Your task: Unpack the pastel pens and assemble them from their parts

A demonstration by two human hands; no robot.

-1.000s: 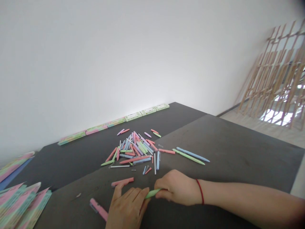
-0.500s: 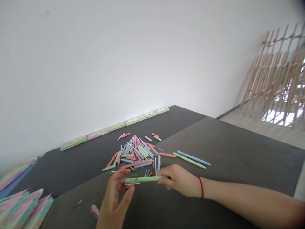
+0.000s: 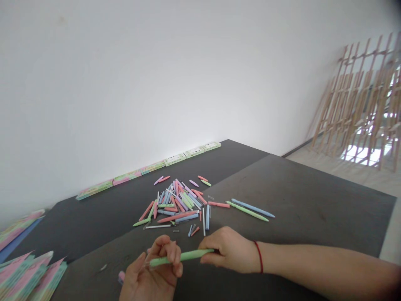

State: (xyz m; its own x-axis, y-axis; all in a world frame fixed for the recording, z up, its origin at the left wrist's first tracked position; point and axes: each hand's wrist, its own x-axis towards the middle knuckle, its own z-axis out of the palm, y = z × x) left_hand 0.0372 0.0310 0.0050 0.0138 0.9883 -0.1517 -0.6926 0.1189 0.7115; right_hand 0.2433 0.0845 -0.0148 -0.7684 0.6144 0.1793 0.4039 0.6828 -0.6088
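Observation:
A light green pen (image 3: 192, 254) lies level between my two hands near the table's front. My right hand (image 3: 224, 251), a red cord round its wrist, pinches the pen's tapered right end. Palm up, my left hand (image 3: 156, 271) has its fingers curled over the left part of the pen, where a clear piece shows at the end. Just beyond my hands spreads a pile of pink, green, blue and purple pen parts (image 3: 181, 200). An assembled-looking green pen (image 3: 247, 211) and a blue pen (image 3: 253, 207) lie side by side right of it.
Flat pastel boxes (image 3: 153, 167) line the wall edge of the dark table (image 3: 297, 209). Several pink and green packets (image 3: 34, 276) stand at the lower left. A pink part (image 3: 121, 276) lies partly behind my left hand. Wooden racks (image 3: 360, 104) lean at the far right.
My left hand has rolled palm up and its fingers have closed over the pen's left part. Both hands and the pen have come slightly lower in view.

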